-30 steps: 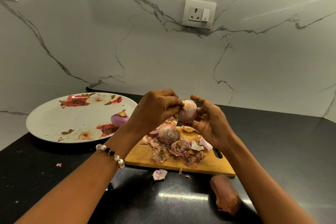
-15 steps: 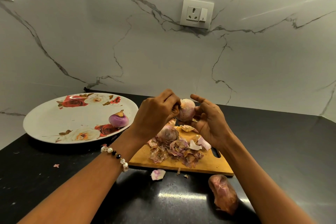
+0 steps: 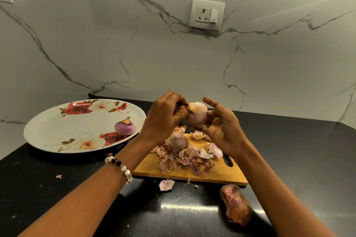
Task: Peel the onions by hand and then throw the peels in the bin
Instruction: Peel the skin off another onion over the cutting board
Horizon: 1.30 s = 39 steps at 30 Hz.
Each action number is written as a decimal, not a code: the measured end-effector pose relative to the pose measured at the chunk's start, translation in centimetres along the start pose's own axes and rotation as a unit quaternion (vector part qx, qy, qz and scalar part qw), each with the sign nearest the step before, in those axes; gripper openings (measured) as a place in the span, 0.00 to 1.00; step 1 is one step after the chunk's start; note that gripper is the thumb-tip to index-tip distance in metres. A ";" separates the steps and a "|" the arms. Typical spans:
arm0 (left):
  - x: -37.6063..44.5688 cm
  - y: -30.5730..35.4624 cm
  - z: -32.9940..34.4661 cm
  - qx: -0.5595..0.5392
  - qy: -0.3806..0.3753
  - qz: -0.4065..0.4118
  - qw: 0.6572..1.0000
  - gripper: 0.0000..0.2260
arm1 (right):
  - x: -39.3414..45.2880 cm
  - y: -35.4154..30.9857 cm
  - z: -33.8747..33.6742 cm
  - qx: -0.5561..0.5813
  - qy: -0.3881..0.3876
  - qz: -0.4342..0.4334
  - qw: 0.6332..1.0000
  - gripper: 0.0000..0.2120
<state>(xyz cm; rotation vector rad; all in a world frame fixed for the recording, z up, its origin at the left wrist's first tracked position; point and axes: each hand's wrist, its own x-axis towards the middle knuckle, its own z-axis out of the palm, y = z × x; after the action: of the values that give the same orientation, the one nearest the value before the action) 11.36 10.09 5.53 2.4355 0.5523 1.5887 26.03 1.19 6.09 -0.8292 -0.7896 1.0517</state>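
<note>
Peeling an onion (image 3: pixel 197 113) above the cutting board (image 3: pixel 215 174).
My right hand (image 3: pixel 224 131) is cradling the onion with curled fingers; my left hand (image 3: pixel 165 116) is pinching skin at its top. Peels (image 3: pixel 185 158) are lying heaped on the board, on the dark surface (image 3: pixel 298 150).

Nothing readable anywhere here tbh, the wall socket (image 3: pixel 207 14) has a tiny mark under it but way too small.

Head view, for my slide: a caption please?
Left hand pinches skin off an onion held by right hand above cutting board.
</note>
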 end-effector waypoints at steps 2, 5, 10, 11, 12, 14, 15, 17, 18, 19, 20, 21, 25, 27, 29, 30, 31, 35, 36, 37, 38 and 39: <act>0.0 0.3 -0.1 -0.020 0.007 -0.025 0.999 0.04 | 0.0 0.0 -0.1 0.008 -0.002 -0.001 1.000 0.19; 0.0 0.5 -0.3 -0.046 0.010 -0.057 0.997 0.05 | 0.0 0.0 -0.1 0.013 -0.005 -0.001 1.000 0.19; -0.1 0.4 -0.3 -0.060 0.015 -0.095 0.994 0.06 | 0.0 0.0 -0.2 0.005 -0.016 0.008 1.000 0.19; 0.0 0.4 -0.3 -0.069 0.014 -0.103 0.992 0.06 | 0.0 0.0 -0.1 0.003 -0.023 0.012 1.000 0.21; 0.0 0.4 -0.2 -0.081 0.010 -0.109 0.991 0.06 | 0.1 0.0 -0.1 -0.001 -0.028 0.012 1.000 0.24; 0.0 0.4 -0.2 -0.098 -0.001 -0.120 0.988 0.06 | 0.2 0.2 0.0 -0.021 -0.033 -0.003 0.999 0.29; 0.0 0.4 -0.1 -0.108 -0.008 -0.129 0.986 0.05 | 0.3 0.3 -0.1 -0.027 -0.034 -0.013 0.999 0.32; 0.1 0.4 -0.1 -0.141 -0.019 -0.159 0.977 0.03 | 0.5 0.4 -0.4 -0.027 -0.038 -0.027 0.999 0.37; 0.1 0.4 -0.2 -0.157 -0.021 -0.175 0.972 0.02 | 0.5 0.5 -0.6 -0.024 -0.042 -0.031 0.998 0.42; 0.1 0.4 -0.2 -0.169 -0.020 -0.187 0.968 0.02 | 0.6 0.4 -0.7 -0.022 -0.047 -0.035 0.998 0.47; 0.2 0.4 -0.3 -0.175 -0.019 -0.193 0.965 0.01 | 0.7 0.4 -0.8 -0.021 -0.050 -0.039 0.998 0.50; 0.2 0.5 -0.3 -0.180 -0.017 -0.194 0.964 0.01 | 0.8 0.4 -0.9 -0.022 -0.052 -0.042 0.998 0.52; 0.3 0.7 -0.6 -0.198 -0.005 -0.210 0.957 0.01 | 0.8 0.4 -0.9 -0.023 -0.064 -0.045 0.997 0.55; 0.4 0.7 -0.7 -0.200 0.000 -0.216 0.956 0.01 | 0.8 0.4 -0.9 -0.022 -0.071 -0.047 0.996 0.55; 0.4 0.7 -0.8 -0.196 0.002 -0.217 0.956 0.00 | 0.7 0.3 -0.9 -0.016 -0.079 -0.047 0.996 0.55; 0.4 0.7 -0.8 -0.191 0.005 -0.217 0.957 0.01 | 0.7 0.3 -0.9 -0.013 -0.084 -0.047 0.995 0.55; 0.5 0.6 -0.8 -0.186 0.009 -0.218 0.958 0.01 | 0.7 0.3 -0.9 -0.012 -0.089 -0.048 0.995 0.55; 0.4 0.4 -0.8 -0.175 0.021 -0.233 0.956 0.03 | 0.8 0.3 -1.0 -0.004 -0.098 -0.050 0.994 0.55; 0.5 0.4 -0.8 -0.175 0.024 -0.240 0.955 0.04 | 0.8 0.3 -1.0 -0.002 -0.100 -0.049 0.994 0.55; 0.5 0.4 -0.8 -0.178 0.027 -0.247 0.952 0.04 | 0.8 0.3 -1.1 0.001 -0.102 -0.049 0.994 0.55; 0.5 0.4 -0.8 -0.184 0.031 -0.255 0.949 0.05 | 0.8 0.3 -1.1 0.003 -0.104 -0.049 0.993 0.55; 0.5 0.4 -0.8 -0.188 0.035 -0.263 0.946 0.05 | 0.8 0.3 -1.2 0.005 -0.108 -0.050 0.993 0.54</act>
<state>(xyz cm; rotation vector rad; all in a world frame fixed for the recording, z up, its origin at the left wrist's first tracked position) 10.91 9.90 6.40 1.7671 0.7525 1.3968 27.15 1.82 5.36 -0.6665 -0.9969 1.0666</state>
